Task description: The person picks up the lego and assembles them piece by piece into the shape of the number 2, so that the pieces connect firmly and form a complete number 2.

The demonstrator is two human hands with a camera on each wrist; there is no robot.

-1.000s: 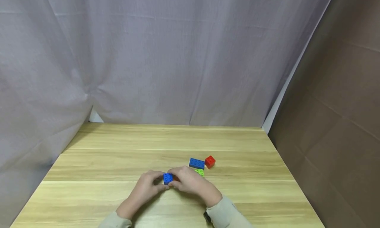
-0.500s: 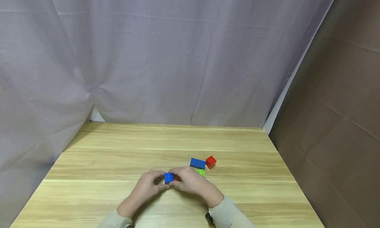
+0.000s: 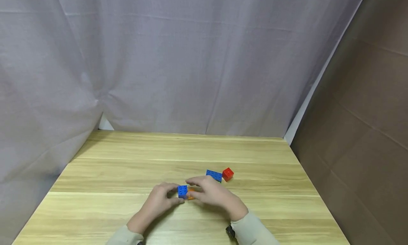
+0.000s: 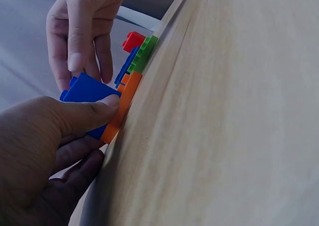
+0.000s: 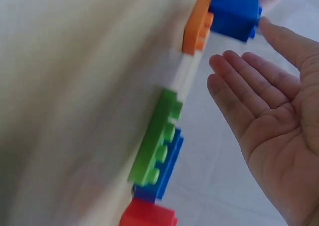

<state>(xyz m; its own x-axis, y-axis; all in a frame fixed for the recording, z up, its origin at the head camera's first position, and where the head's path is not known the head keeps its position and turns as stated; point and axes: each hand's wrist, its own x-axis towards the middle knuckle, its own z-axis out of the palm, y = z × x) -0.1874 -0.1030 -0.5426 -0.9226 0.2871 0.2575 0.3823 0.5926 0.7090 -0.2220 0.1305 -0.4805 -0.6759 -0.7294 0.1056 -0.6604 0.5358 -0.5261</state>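
Observation:
My left hand pinches a square blue brick between thumb and fingers. That brick stands on the left end of a flat orange brick, whose other studs stay bare. In the left wrist view the thumb lies across the blue side, its tip at the orange brick. My right hand hovers just to the right with fingers extended, holding nothing. In the right wrist view its palm shows, and the thumb tip overlaps the blue brick's studs.
Beyond the right hand lie a longer blue brick, a red brick and a green brick, which the right hand hides in the head view. The wooden table ends at a grey curtain behind; brown cloth hangs at the right.
My right hand has let go of the bricks, spread its fingers and drawn slightly right, uncovering the orange brick and covering the green one. My left hand keeps its pinch.

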